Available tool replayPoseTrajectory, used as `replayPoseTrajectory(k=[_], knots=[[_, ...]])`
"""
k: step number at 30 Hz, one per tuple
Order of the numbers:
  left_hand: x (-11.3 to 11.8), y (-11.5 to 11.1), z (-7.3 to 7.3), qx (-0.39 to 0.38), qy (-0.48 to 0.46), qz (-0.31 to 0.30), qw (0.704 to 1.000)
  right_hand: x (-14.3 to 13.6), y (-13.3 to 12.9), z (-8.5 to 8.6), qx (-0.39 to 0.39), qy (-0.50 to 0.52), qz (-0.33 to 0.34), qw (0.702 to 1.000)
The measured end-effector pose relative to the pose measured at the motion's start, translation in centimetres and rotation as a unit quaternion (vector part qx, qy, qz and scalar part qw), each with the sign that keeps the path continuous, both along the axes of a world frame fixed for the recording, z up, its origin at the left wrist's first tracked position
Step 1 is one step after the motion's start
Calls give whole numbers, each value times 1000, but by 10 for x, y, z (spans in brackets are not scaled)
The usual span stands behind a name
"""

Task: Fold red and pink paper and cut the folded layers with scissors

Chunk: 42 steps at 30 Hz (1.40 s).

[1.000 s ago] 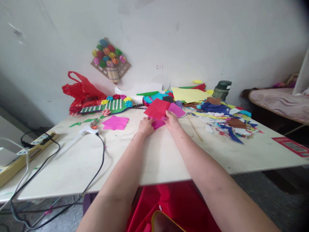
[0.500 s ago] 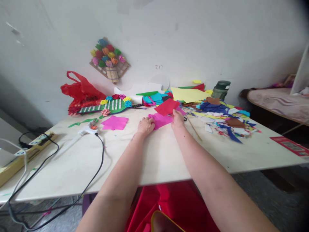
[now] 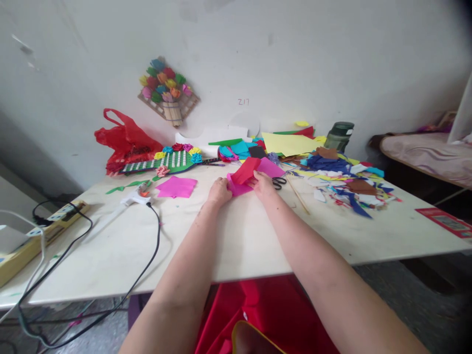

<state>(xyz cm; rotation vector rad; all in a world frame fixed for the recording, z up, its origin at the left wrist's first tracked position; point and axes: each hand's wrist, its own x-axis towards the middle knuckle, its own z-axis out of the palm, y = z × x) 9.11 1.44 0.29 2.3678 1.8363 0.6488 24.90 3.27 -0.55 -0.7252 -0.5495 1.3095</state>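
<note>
My right hand is closed on a red paper sheet, thumb on top, with a pink paper sheet beneath it. At the left edge of that pink sheet, my left hand has its fingers curled and pinched on the paper. Another pink sheet lies flat just beyond my right hand. Black-handled scissors rest beside my right wrist, with a thin wooden stick to their right. A separate small stack of pink paper lies to the left.
A white glue gun with a black cord stands left, near a power strip. Paper scraps heap up at the right beside a green bottle. A red plastic bag and a flower-trimmed green craft piece sit at the back left.
My right hand has moved left with the red sheet, bringing it over the pink paper by my left hand. The scissors and the farther pink sheet are now more exposed.
</note>
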Motion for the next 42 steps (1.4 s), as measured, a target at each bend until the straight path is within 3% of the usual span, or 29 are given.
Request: replayPoseTrajectory(k=[5, 14, 20, 24, 31, 37, 42], knots=[[-13, 0, 1, -19, -74, 14, 997, 2, 2, -1, -18, 16, -6, 1000], [-22, 1, 6, -32, -97, -46, 994, 1, 2, -2, -26, 19, -1, 999], [-22, -2, 13, -81, -252, 77, 961, 1, 4, -4, -23, 28, -4, 999], [-24, 0, 11, -84, -302, 114, 943, 3, 7, -8, -21, 20, 8, 1000], [-27, 1, 6, -97, -338, 102, 931, 3, 7, -8, 31, 38, 15, 999], [-32, -2, 7, -126, -338, 97, 928, -2, -6, 2, 93, 45, 90, 991], [-41, 10, -5, -122, -398, 66, 907, -8, -10, 1, 49, -52, 116, 991]])
